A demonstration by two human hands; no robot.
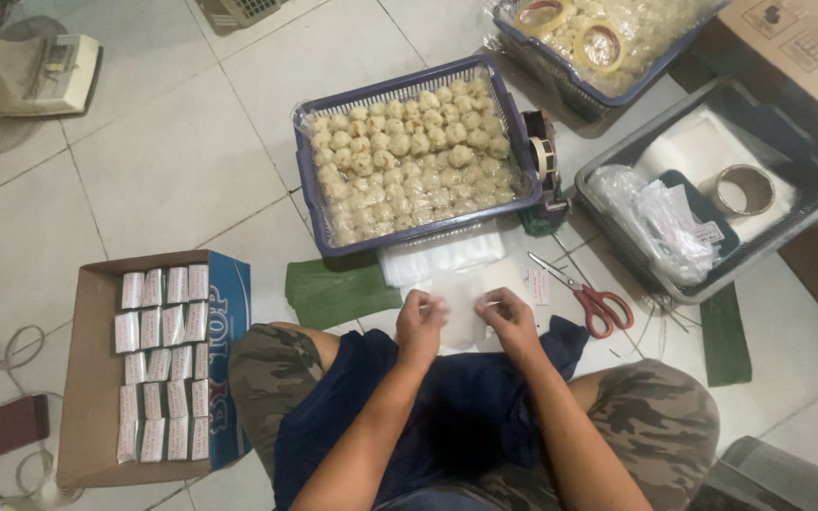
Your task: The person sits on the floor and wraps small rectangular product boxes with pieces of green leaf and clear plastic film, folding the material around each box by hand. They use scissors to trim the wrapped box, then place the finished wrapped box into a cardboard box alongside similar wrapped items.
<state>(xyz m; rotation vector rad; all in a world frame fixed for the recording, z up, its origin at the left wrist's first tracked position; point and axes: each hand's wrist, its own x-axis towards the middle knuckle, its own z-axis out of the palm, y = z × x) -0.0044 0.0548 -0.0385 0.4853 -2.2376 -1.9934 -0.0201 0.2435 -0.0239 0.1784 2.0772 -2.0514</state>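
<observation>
Both hands pinch thin, perhaps plastic, white sheet.

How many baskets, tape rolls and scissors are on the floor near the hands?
Purple baskets: 2
Tape rolls: 4, one sitting in a dispenser
Red-handled scissors: 1
Total: 7
</observation>
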